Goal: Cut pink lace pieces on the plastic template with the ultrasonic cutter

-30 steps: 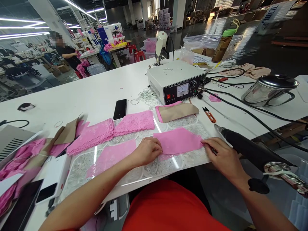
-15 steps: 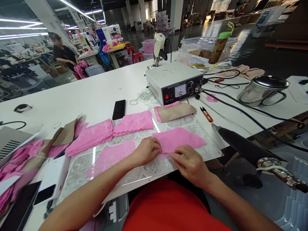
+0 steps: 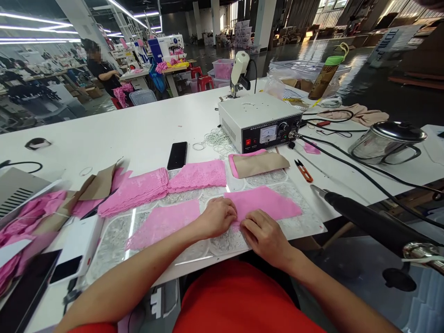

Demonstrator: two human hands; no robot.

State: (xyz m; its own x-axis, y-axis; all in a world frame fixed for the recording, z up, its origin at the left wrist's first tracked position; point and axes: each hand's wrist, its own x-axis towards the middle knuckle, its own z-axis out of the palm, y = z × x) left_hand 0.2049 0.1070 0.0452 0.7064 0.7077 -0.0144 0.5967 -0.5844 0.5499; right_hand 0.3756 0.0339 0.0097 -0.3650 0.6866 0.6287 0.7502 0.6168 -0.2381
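fingers of the left hand (image 3: 218, 218) and right hand (image 3: 265, 235) pinch the cloth's near edge, the cloth (image 3: 265, 202) extending rightward beyond them.

A plain pink piece (image 3: 265, 202) lies on the white worktop (image 3: 145, 132). The left hand (image 3: 218, 217) and the right hand (image 3: 265, 233) are at its near edge, fingertips close together; whether they pinch the cloth is hard to see. To the left of this piece lies a single lace piece (image 3: 169, 217). Behind it there are a folded beige sheet (image 3: 260, 164) and, farther, a grey control box (image 3: 256, 108). At its right are orange snips (image 3: 305, 173) and a black handheld tool (image 3: 360, 216).
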